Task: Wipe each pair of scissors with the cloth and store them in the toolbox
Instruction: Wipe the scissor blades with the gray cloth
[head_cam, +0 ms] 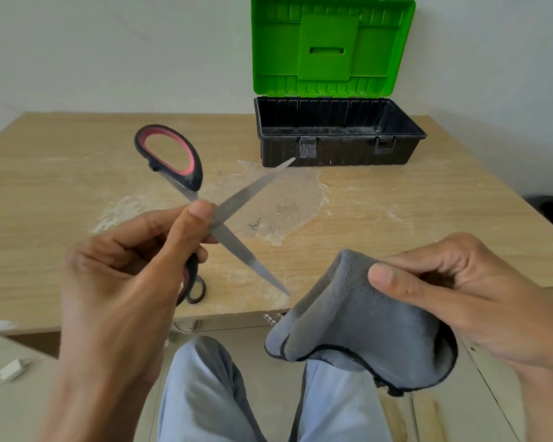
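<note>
My left hand [134, 260] grips a pair of scissors [249, 193] near the pivot, above the table. The scissors have black and red handles and their two steel blades are spread wide apart in an X. One handle loop stands up at the top left, the other is partly hidden behind my fingers. My right hand [454, 295] holds a grey cloth [358, 317] bunched between thumb and fingers, just right of the lower blade tip and apart from it. The toolbox [339, 148] stands at the back of the table, black body, green lid upright, inside empty as far as I see.
The wooden table [61, 173] has a pale, rough patch of dried residue in its middle. Its front edge runs just under my hands. My legs in light trousers are below. A small white object [13, 368] lies on the floor at the left.
</note>
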{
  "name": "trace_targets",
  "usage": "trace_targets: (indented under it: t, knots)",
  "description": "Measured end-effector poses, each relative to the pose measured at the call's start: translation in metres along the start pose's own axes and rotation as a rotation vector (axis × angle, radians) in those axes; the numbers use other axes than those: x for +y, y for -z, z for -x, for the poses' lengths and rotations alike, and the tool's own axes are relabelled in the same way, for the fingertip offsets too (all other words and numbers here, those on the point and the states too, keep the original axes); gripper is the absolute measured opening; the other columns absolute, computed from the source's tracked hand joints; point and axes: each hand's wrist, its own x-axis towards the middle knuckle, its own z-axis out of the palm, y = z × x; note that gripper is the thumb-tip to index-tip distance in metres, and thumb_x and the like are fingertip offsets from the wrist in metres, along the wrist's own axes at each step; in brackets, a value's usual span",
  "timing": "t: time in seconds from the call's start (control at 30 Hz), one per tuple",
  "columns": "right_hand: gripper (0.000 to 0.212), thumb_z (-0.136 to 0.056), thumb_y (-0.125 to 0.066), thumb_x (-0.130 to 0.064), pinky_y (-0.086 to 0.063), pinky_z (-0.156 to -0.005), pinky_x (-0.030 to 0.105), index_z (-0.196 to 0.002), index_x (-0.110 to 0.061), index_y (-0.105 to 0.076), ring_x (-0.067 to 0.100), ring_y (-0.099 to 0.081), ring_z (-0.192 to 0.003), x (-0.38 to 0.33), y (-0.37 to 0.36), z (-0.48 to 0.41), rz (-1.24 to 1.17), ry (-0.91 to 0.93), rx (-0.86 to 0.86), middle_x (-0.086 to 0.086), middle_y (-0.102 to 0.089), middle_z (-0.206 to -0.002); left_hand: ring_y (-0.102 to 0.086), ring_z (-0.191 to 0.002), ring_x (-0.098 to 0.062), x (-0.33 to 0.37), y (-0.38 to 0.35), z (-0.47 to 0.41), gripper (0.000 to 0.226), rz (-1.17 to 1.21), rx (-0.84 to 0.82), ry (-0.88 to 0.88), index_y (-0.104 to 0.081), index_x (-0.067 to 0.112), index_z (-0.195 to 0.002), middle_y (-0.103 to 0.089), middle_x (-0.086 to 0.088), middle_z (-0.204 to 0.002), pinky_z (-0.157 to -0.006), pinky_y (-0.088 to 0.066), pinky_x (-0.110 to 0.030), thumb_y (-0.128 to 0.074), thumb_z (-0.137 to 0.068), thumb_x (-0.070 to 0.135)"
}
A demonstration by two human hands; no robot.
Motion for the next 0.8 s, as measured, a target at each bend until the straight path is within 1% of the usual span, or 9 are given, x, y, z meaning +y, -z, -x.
trace_targets:
  t: [0.07,0.17,0.3,0.33,0.4,0.63,0.73,0.77,0.8]
  knots:
    - [0.032,-0.089,-0.07,-0.058,-0.052,-0.073,0.07,-0.103,-0.034,-0.085,0.072,-0.057,-0.091,-0.003,-0.003,0.0,0.014,0.029,-0.004,0.053,-0.058,-0.099,-0.046,-0.042,-0.001,0.001,-0.004,0.004,0.015,0.01,0.024,-0.019,-0.079,0.029,-0.07,-0.064,0.005,-0.054,-0.042,-0.037,-0.011,-0.073,-0.075,0.043]
    - [0.033,-0.089,-0.069,-0.063,-0.05,-0.078,0.076,-0.107,-0.039,-0.083,0.072,-0.056,-0.098,-0.005,-0.007,-0.002,0.028,0.03,-0.033,0.053,-0.057,-0.104,-0.047,-0.046,-0.004,0.001,-0.013,0.012,0.012,0.051,0.024,-0.03,-0.079,0.031,-0.07,-0.065,0.004,-0.055,-0.043,-0.038,-0.013,-0.073,-0.076,0.039]
    - [0.029,-0.09,-0.066,-0.062,-0.054,-0.074,0.065,-0.108,-0.046,-0.081,0.063,-0.066,-0.083,-0.012,-0.011,-0.004,0.068,0.042,-0.029,0.048,-0.064,-0.091,-0.05,-0.05,-0.006,0.0,-0.023,0.019,0.012,0.084,0.022,-0.05,-0.079,0.029,-0.069,-0.066,0.0,-0.058,-0.045,-0.039,-0.012,-0.073,-0.078,0.033]
    - [0.029,-0.09,-0.066,-0.062,-0.056,-0.076,0.064,-0.108,-0.046,-0.081,0.06,-0.068,-0.083,-0.012,-0.011,-0.005,0.075,0.042,-0.024,0.047,-0.065,-0.09,-0.05,-0.051,-0.007,0.0,-0.025,0.02,0.012,0.091,0.022,-0.054,-0.079,0.029,-0.069,-0.066,-0.001,-0.058,-0.045,-0.04,-0.012,-0.073,-0.079,0.032]
    - [0.031,-0.09,-0.066,-0.064,-0.054,-0.084,0.073,-0.109,-0.045,-0.081,0.065,-0.065,-0.092,-0.012,-0.011,-0.006,0.078,0.044,-0.015,0.05,-0.063,-0.099,-0.05,-0.052,-0.008,0.001,-0.026,0.02,0.011,0.119,0.017,-0.054,-0.079,0.03,-0.07,-0.066,-0.001,-0.059,-0.047,-0.04,-0.013,-0.073,-0.079,0.031]
    - [0.031,-0.09,-0.068,-0.062,-0.051,-0.085,0.076,-0.111,-0.044,-0.081,0.066,-0.063,-0.098,-0.011,-0.011,-0.008,0.073,0.066,-0.003,0.043,-0.068,-0.104,-0.048,-0.049,-0.006,-0.001,-0.025,0.02,0.01,0.146,0.042,-0.052,-0.08,0.031,-0.071,-0.065,0.0,-0.058,-0.045,-0.039,-0.013,-0.073,-0.076,0.035]
    - [0.028,-0.096,-0.068,-0.053,-0.056,-0.095,0.064,-0.115,-0.037,-0.081,0.041,-0.072,-0.112,-0.011,-0.016,-0.011,0.072,0.105,0.009,0.02,-0.077,-0.116,-0.054,-0.053,-0.008,-0.004,-0.029,0.021,0.011,0.097,0.04,-0.098,-0.08,0.033,-0.071,-0.067,-0.005,-0.06,-0.049,-0.044,-0.013,-0.072,-0.079,0.031]
    - [0.028,-0.096,-0.068,-0.053,-0.057,-0.094,0.064,-0.115,-0.037,-0.081,0.041,-0.073,-0.112,-0.011,-0.016,-0.011,0.073,0.11,0.013,0.02,-0.078,-0.115,-0.055,-0.053,-0.008,-0.004,-0.029,0.021,0.01,0.093,0.051,-0.108,-0.08,0.033,-0.072,-0.068,-0.004,-0.06,-0.049,-0.045,-0.013,-0.073,-0.079,0.032]
    - [0.029,-0.096,-0.067,-0.056,-0.055,-0.089,0.069,-0.115,-0.04,-0.081,0.052,-0.07,-0.106,-0.011,-0.014,-0.011,0.078,0.108,0.014,0.03,-0.075,-0.111,-0.055,-0.053,-0.007,-0.004,-0.027,0.019,0.01,0.093,0.068,-0.117,-0.08,0.034,-0.073,-0.068,-0.001,-0.06,-0.049,-0.045,-0.013,-0.072,-0.079,0.033]
